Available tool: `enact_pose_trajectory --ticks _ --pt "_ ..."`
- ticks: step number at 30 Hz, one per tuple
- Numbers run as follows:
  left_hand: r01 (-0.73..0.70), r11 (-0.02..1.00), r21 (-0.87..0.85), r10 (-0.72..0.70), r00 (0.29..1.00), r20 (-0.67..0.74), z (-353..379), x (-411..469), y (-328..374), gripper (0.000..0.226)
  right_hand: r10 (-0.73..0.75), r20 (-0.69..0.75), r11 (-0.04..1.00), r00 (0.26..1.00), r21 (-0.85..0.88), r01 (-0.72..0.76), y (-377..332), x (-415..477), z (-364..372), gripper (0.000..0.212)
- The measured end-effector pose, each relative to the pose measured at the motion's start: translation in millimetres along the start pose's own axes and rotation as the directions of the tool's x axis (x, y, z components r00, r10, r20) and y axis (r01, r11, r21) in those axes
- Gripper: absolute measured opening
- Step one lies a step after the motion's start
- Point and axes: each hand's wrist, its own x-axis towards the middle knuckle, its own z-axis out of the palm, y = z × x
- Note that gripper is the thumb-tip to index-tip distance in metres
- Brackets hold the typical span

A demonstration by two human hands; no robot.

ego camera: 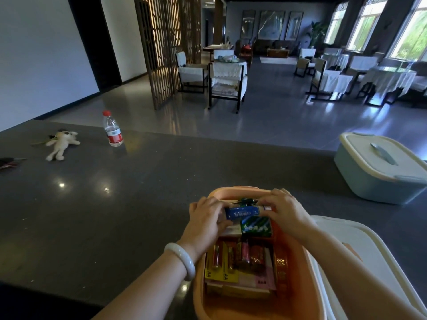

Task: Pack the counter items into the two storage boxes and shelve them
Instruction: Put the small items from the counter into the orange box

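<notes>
- Head view, far left: toy [61, 144] lies flat on the surface [115, 215], well apart from me. I judge it soft, limp and light, best taken by the body.
- Bottle [112, 130] stands upright just right of the toy. Its smooth plastic is probably slippery, so I would wrap the label band.
- My left hand [205, 218] curls round the left end of a blue pack [242, 213], over the far end of the orange box [231, 190].
- My right hand [284, 211] pinches its right end. It looks stiff, glossy and light, so end grips suit.
- Batteries [219, 259] fill the box, so it is likely weighty. I would lift it by both sides.
- Lid [342, 228] lies just right of it. Blue box [360, 179], lidded, sits far right.
- Surface is dark, polished and probably slick. Beyond it is a dim room with chairs [227, 82].
</notes>
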Motion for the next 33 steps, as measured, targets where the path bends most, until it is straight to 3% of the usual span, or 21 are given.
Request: enact_pose_trajectory --ticks 6,14,19,33 --pt "0.057 0.998 0.026 -0.056 0.998 -0.012 4 1 -3 0.039 0.026 0.035 1.0 0.999 -0.009 -0.026 -6 9 10 0.02" --pt "0.076 0.996 0.039 -0.075 0.997 -0.02 6 1 -2 0.035 0.113 -0.095 0.992 0.989 -0.051 -0.118 -13 13 22 0.025" --pt "0.081 0.995 0.06 -0.08 0.997 -0.015 6 2 -3 0.036 0.107 -0.115 0.994 0.988 0.002 -0.108 -13 8 22 0.025" --pt "0.073 0.992 0.101 -0.072 0.997 -0.006 5 2 -1 0.034 0.097 -0.084 0.993 0.992 -0.06 -0.102 -17 7 19 0.031"
